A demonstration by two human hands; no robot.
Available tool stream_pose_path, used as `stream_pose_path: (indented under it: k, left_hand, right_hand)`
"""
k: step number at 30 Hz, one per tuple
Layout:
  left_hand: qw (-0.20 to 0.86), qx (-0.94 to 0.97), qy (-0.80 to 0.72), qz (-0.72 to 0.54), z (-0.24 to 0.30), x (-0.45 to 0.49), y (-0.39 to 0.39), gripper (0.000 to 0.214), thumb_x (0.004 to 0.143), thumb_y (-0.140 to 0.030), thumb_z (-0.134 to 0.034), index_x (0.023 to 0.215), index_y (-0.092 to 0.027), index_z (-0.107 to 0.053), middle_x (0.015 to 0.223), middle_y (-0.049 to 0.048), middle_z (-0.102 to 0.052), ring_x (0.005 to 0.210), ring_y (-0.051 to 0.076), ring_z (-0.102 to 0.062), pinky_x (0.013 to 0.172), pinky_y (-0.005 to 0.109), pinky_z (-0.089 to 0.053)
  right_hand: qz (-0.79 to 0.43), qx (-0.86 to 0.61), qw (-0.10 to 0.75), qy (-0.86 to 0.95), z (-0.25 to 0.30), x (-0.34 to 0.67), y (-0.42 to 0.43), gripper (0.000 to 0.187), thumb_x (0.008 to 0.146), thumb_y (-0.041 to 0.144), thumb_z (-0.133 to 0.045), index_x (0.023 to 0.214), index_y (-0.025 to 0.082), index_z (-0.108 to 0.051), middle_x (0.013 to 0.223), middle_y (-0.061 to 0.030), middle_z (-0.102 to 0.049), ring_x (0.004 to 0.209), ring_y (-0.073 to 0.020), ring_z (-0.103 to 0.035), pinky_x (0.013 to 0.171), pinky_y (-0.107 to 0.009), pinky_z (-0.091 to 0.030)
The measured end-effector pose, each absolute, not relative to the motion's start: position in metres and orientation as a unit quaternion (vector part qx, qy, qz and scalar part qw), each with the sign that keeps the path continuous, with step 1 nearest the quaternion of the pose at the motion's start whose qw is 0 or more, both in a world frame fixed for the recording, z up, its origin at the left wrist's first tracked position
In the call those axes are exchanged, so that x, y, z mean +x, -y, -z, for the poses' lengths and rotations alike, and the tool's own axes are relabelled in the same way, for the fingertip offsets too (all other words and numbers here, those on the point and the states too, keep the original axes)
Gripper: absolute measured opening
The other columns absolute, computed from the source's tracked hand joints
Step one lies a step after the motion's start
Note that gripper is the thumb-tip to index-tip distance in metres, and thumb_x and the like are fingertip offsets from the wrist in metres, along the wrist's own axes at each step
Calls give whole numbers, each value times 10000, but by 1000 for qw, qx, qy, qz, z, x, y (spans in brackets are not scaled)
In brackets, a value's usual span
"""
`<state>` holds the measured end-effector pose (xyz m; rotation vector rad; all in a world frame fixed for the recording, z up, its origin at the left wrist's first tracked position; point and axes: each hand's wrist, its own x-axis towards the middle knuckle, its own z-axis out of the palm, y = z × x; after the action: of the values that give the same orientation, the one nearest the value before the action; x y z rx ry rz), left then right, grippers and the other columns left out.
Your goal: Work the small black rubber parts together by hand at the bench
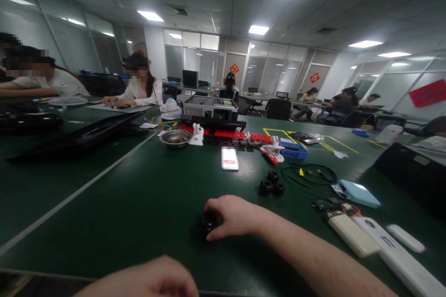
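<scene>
My right hand (232, 217) reaches across the dark green table (139, 195) with its fingers curled round a small black round part (209, 222), which rests on the table top. My left hand (153, 278) lies at the near edge, blurred, its fingers hidden from view. Three more small black round parts (272, 184) lie in a cluster a little beyond and to the right of my right hand. A phone (229, 158) with a lit screen lies flat further out.
A metal bowl (175, 138), red parts strip (240, 135), blue tray (294, 150) and open metal chassis (211, 109) stand at mid-table. Black cable (310, 174), light blue box (358, 193) and white power banks (351, 233) lie right. Dark panels (76, 137) lie left. People sit at the left and back.
</scene>
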<state>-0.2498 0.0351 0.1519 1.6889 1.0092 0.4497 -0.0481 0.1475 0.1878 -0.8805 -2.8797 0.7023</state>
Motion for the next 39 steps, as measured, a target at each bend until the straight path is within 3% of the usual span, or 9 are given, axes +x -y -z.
stream_pose_path:
  k: [3, 6, 10, 13, 18, 29, 32, 34, 39]
  left_hand:
    - [489, 631, -522, -301, -177, -258, -70, 329, 834, -392, -320, 785, -184, -570, 684, 16, -566, 630, 146, -543, 578, 258, -445]
    - [360, 606, -588, -396, -188, -240, -106, 370, 815, -434, -327, 981, -175, -533, 903, 64, -562, 788, 189, -534, 623, 289, -444]
    - [310, 723, -540, -301, -170, -196, -141, 530, 766, -508, -407, 1198, -201, -399, 1111, 106, -529, 922, 242, -526, 766, 372, -409]
    - [306, 725, -530, -316, -145, -170, -164, 425, 810, -493, -318, 1044, -174, -472, 865, 73, -596, 767, 221, -563, 676, 344, -422]
    - [427, 626, -507, -410, -107, -157, -196, 371, 828, -489, -255, 834, -188, -472, 651, 1, -540, 579, 159, -529, 501, 255, -403]
    - [639, 272, -598, -401, -125, -150, -194, 328, 796, -482, -276, 695, -191, -387, 412, -100, -291, 308, 63, -281, 344, 173, -180]
    - [536, 409, -590, -444, -123, -163, -194, 361, 785, -507, -282, 769, -181, -437, 514, -37, -441, 408, 116, -439, 374, 216, -306]
    - [350, 619, -526, -466, -119, -176, -197, 383, 769, -523, -336, 888, -188, -481, 748, 45, -573, 653, 182, -555, 553, 294, -432]
    - [60, 824, -453, -335, -110, -194, -204, 421, 797, -522, -296, 940, -187, -507, 841, 79, -606, 765, 220, -564, 682, 343, -443]
  right_hand:
    - [-373, -322, 162, 855, -184, -41, -153, 407, 661, 501, -589, 903, 186, -504, 739, 14, -533, 601, -114, -486, 490, -197, -356]
    - [-464, -387, 280, 746, -165, -39, -175, 343, 750, 505, -480, 795, 165, -493, 639, 26, -483, 548, -95, -446, 480, -197, -337]
    - [-514, -440, 312, 667, -129, -40, -200, 431, 792, 552, -349, 694, 153, -479, 498, 42, -416, 430, -84, -389, 421, -203, -302]
    - [-508, -473, 324, 643, -107, -37, -207, 449, 801, 558, -312, 683, 153, -466, 488, 39, -409, 415, -90, -393, 405, -208, -299]
    - [-398, -515, 354, 672, -95, -32, -209, 349, 798, 488, -404, 721, 158, -487, 610, 2, -494, 537, -110, -450, 476, -215, -300]
    - [-120, -471, 222, 846, -119, -37, -220, 361, 689, 505, -500, 743, 148, -526, 670, -76, -549, 616, -193, -484, 565, -288, -331]
    - [-256, -445, 328, 793, -122, -39, -213, 384, 690, 521, -483, 853, 174, -504, 725, -50, -547, 653, -178, -491, 594, -286, -362]
    - [-471, -442, 373, 666, -123, -42, -207, 470, 734, 613, -321, 851, 183, -469, 637, -13, -509, 526, -132, -456, 499, -251, -362]
    - [-830, -395, 243, 309, -128, -47, -197, 549, 782, 642, -166, 608, 166, -380, 429, 70, -320, 315, -24, -193, 325, -143, -135]
